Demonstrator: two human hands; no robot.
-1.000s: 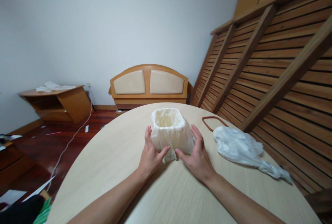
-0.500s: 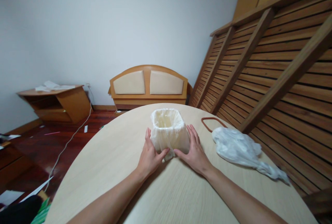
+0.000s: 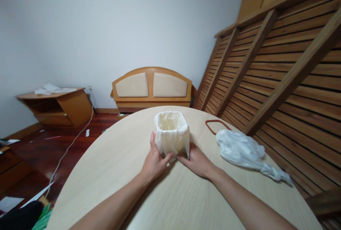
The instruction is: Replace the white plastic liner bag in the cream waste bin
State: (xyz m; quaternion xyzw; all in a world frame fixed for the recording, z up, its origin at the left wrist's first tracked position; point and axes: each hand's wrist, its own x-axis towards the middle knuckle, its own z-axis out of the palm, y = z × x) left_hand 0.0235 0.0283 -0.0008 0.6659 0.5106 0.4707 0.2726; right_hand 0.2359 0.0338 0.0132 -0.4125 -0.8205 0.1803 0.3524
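A small, pale square trash bin [image 3: 170,123] stands upright on the table, lined with a thin white plastic bag [image 3: 172,143] folded out over its rim and hanging down its sides. My left hand [image 3: 155,159] is curved round the bin's near left corner, thumb at the bottom front, the other fingers along the left side. Low at the right front, my right hand [image 3: 195,161] grips the hanging bag. Its thumb points to the front middle, close to the left thumb; the other fingers are partly hidden behind the bag's edge.
Right of the bin, a stuffed, twisted white plastic bag [image 3: 242,150] lies beside a brown rectangular ring [image 3: 211,127] on the round wooden table [image 3: 112,169]. Slatted wooden panels [image 3: 266,77] lean along the right. A headboard [image 3: 151,84] and a low cabinet [image 3: 58,107] stand beyond.
My right hand has slid down and inward from the bin's right side, its fingers now folded low at the bag. The bag sits tighter on that side. My left hand stays put.
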